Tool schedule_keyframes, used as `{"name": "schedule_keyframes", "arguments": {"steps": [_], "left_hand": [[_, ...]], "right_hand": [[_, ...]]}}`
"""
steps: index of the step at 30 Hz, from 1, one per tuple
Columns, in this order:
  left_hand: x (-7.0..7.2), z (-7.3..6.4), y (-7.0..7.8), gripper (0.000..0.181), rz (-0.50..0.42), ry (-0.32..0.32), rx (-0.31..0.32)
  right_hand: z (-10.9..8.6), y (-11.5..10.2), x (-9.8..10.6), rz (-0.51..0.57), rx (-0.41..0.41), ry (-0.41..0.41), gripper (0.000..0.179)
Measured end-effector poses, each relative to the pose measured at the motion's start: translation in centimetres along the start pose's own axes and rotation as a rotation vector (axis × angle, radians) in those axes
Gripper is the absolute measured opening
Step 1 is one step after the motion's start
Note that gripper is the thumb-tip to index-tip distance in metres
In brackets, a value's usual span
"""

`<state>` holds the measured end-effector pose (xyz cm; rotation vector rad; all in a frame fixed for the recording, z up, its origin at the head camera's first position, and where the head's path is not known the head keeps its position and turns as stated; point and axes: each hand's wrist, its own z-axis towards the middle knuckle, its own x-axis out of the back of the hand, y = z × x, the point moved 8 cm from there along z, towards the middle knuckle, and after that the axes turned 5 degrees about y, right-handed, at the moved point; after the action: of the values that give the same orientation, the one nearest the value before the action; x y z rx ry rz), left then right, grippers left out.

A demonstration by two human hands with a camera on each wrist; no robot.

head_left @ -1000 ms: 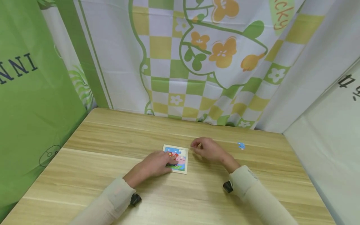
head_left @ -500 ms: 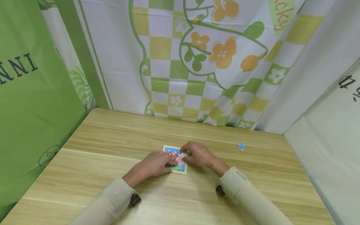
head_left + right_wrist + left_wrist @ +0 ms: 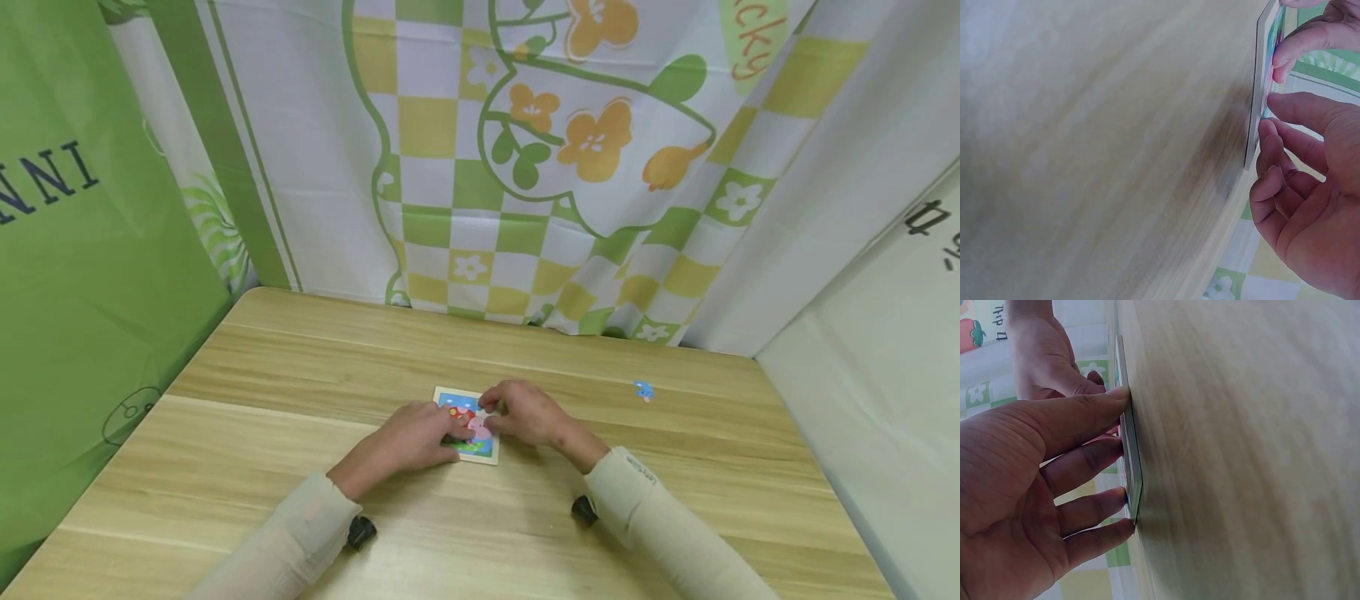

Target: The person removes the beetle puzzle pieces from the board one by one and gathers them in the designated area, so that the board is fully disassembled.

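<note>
A small square picture puzzle (image 3: pixel 456 399) in a pale wooden frame lies flat on the table, with blue, red, pink and green artwork. My left hand (image 3: pixel 412 437) rests on its left part, fairly straight fingers touching the board. In the left wrist view, the thumb (image 3: pixel 1088 415) also touches the board. My right hand (image 3: pixel 528 414) is over the upper right corner, where the picture shows a pale area. Its thumb and forefinger touch the board close together, other fingers curled. Whether a piece sits between those fingertips is hidden.
A loose blue puzzle piece (image 3: pixel 643 390) lies to the right of the right hand. The wood-grain table (image 3: pixel 300 367) ends at a checked, flowered curtain (image 3: pixel 480 208). A green cloth (image 3: pixel 97 250) hangs at the left, and a white sheet (image 3: pixel 885 358) hangs at the right.
My right hand has moved left from beside the puzzle onto its upper right corner, and has barely shifted in the last half second. The left hand and loose piece stay put.
</note>
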<state>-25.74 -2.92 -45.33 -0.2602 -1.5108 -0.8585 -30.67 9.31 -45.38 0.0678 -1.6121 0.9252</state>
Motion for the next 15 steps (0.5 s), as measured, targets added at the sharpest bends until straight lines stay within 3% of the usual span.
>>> {"name": "schedule_keyframes", "arguments": {"steps": [6,15], "left_hand": [[0.05,-0.02,-0.01,0.036,-0.01,0.005,0.012],[0.02,0.04,0.06,0.035,-0.029,0.007,0.013]], "right_hand": [[0.09,-0.02,-0.06,0.024,-0.041,0.023,0.019],[0.56,0.56,0.08,0.066,-0.165,0.074,0.007]]}}
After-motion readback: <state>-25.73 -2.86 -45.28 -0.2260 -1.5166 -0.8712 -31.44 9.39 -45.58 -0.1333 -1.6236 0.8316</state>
